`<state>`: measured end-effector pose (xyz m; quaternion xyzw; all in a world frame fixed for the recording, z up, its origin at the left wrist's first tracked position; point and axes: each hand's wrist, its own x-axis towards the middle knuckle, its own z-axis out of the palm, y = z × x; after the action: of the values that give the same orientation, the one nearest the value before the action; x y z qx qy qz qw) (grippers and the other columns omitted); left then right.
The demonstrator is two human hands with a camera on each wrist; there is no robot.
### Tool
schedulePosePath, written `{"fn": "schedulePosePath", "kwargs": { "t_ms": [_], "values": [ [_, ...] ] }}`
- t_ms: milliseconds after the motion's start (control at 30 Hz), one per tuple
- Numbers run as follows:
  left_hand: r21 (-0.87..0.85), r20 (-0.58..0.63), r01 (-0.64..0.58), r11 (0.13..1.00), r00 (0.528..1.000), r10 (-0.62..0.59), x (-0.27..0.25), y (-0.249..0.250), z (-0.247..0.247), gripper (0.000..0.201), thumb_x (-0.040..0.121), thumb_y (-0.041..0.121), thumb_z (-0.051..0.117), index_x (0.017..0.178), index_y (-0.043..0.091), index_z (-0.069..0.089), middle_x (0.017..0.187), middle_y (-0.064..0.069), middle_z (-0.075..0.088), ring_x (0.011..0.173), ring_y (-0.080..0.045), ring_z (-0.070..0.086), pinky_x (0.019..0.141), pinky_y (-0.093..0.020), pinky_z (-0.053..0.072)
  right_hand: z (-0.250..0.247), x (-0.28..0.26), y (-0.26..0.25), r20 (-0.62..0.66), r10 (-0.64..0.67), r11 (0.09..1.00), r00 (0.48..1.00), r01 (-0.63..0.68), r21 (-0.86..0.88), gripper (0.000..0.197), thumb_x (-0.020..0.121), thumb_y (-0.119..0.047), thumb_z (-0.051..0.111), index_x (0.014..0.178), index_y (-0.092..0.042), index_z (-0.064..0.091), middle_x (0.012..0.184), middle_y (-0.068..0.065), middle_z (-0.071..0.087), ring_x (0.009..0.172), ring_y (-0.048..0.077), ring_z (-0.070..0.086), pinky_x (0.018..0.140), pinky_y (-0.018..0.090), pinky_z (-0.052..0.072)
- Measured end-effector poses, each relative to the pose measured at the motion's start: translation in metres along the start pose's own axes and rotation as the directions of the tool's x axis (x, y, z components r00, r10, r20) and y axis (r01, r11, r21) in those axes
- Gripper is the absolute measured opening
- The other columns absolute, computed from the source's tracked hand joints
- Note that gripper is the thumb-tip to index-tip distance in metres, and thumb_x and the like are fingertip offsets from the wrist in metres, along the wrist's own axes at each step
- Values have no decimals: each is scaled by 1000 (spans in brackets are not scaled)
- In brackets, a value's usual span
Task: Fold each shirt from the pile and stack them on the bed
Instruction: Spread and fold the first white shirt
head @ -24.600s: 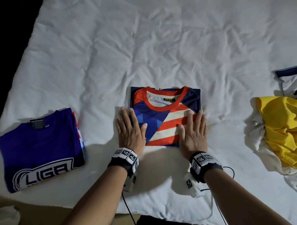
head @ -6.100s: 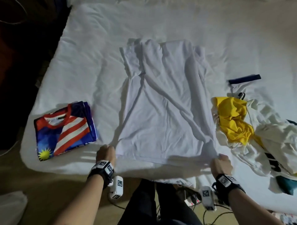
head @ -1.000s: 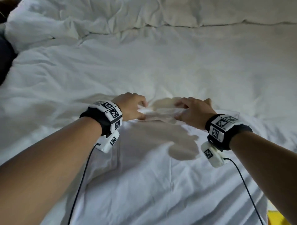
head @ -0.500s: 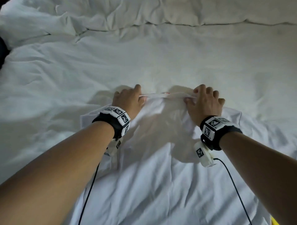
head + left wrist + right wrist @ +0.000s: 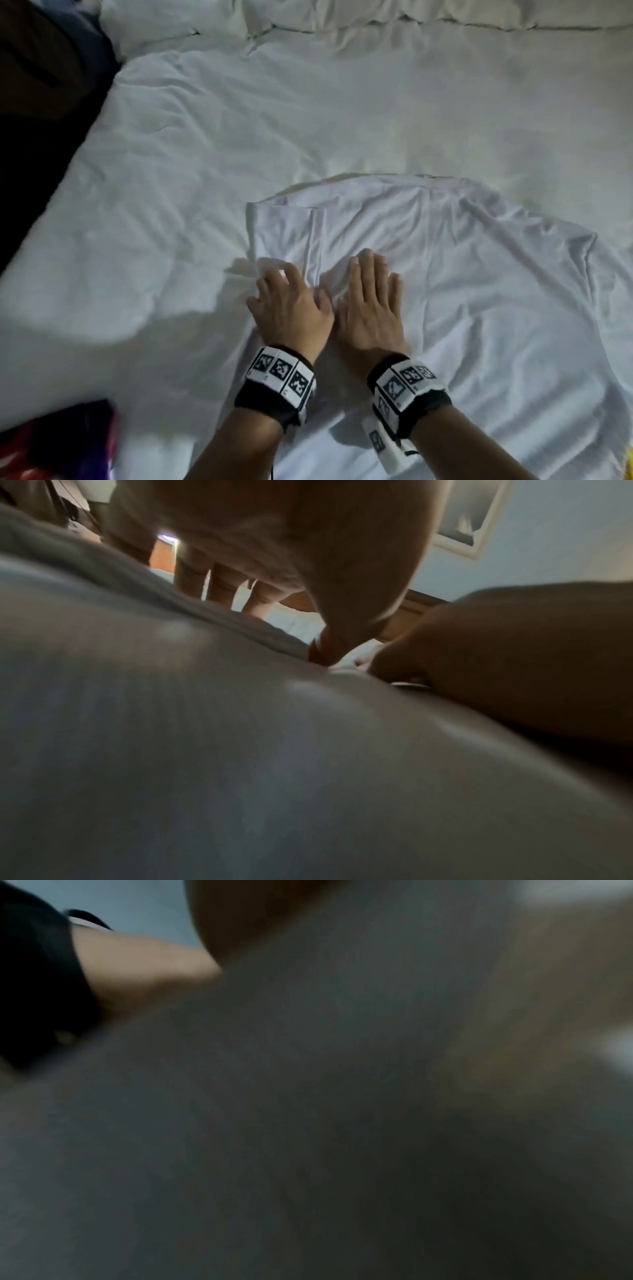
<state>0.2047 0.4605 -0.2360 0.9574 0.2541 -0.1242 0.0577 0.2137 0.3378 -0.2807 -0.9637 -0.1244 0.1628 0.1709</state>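
White bed (image 5: pixel 205 154), flat hands (image 5: pixel 329 308) on shirt (image 5: pixel 479 291), wrist views blurred

Off-task stuff: a framed picture (image 5: pixel 471 515) hangs on the pale wall, plus a wooden headboard (image 5: pixel 416 603) peeking out behind the white bedding.

- My right wrist view is a dark grey smear; I can make out only my left wrist's black band (image 5: pixel 37 974) at its left edge.
- My left hand (image 5: pixel 291 308) blurs at the fingertips in the head view.
- The white shirt (image 5: pixel 479 291) runs off the right and bottom edges.
- The folded stack (image 5: pixel 58 442) is cropped at the bottom-left corner and too dark to read.
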Motion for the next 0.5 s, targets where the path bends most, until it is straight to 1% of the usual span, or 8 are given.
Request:
{"fn": "schedulePosePath", "kwargs": {
  "t_ms": [133,200,267,333,400,433,467,500],
  "values": [
    [-69,-20,-31,997,999,30,12,-3,-6,30,75,21,70,99,4,63,99,-19,61,91,-40,60,71,-47,49,14,1,-1,-57,38,997,998,-42,-70,67,103,-42,16,163,-14,5,170,5,-10,156,23,-12,125,46,-9],
    [-213,-52,12,977,998,-24,22,-12,-15,24,87,17,62,107,4,63,105,-20,64,98,-43,61,74,-48,49,14,2,-3,-46,51,995,998,-55,-79,70,102,-47,12,163,-16,-1,169,4,-14,156,24,-15,125,47,-12],
    [-437,-54,146,887,981,-188,31,-27,-26,29,98,17,48,121,5,59,115,-23,65,107,-44,60,82,-48,48,12,3,-7,-46,62,995,997,-65,-73,70,102,-50,11,163,-18,-2,170,5,-14,156,24,-18,125,49,-12],
    [-682,-19,311,662,897,-441,41,-52,-34,30,102,17,41,123,3,57,119,-27,64,111,-46,59,85,-45,46,12,2,-10,-53,75,994,996,-79,-78,71,102,-52,11,163,-20,-2,170,5,-13,156,24,-17,125,51,-8],
    [-845,79,392,364,765,-640,53,-88,-31,30,102,17,43,119,1,62,121,-27,66,112,-44,61,83,-41,45,12,1,-11,-61,92,992,994,-96,-81,70,102,-52,14,163,-21,-2,170,4,-12,156,23,-17,126,52,-5],
    [-881,137,406,243,711,-690,57,-106,-27,30,100,20,47,113,1,67,116,-26,69,107,-43,64,79,-40,48,12,1,-12,-64,94,991,993,-100,-85,70,103,-52,15,163,-22,-3,170,4,-13,156,23,-17,126,52,-4],
    [-902,210,413,123,671,-711,60,-121,-25,32,96,26,51,103,2,72,106,-23,73,96,-41,69,67,-40,54,12,1,-12,-65,95,991,993,-100,-91,70,103,-52,15,163,-22,-5,170,4,-14,156,23,-18,126,53,-4],
    [-915,296,403,-11,652,-698,61,-131,-24,37,93,37,52,92,6,73,94,-20,75,82,-38,72,58,-40,56,13,1,-13,-65,93,990,994,-99,-98,70,104,-52,14,163,-22,-6,170,4,-15,155,23,-20,126,53,-4]
  ]
}}
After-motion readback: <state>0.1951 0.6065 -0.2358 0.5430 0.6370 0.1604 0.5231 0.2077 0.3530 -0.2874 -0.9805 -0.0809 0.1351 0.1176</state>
